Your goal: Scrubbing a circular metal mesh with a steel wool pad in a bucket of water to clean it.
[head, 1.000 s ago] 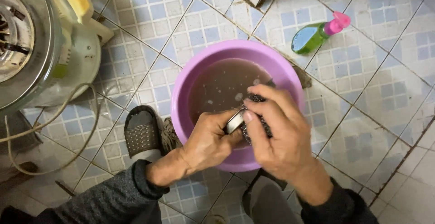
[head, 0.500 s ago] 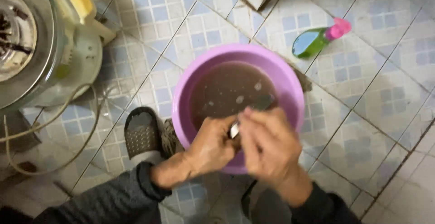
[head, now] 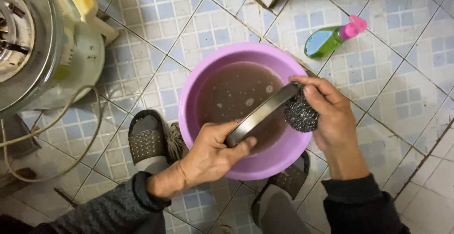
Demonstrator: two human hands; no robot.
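Head view: left hand (head: 213, 151) grips metal pan (head: 260, 114) over purple basin (head: 198, 78); right hand (head: 328, 111) clutches steel-wool scrubber (head: 300, 114).

Left hand (head: 215, 151) clenched low, right hand (head: 328, 113) curled higher, fingers bent.

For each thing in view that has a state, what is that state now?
Left hand: grips the metal pan by its edge.
Right hand: presses the steel scrubber on the pan.
Pan: tilted, over the basin.
Basin: holds murky brown water.
Soap bottle: lying down, cap shut.
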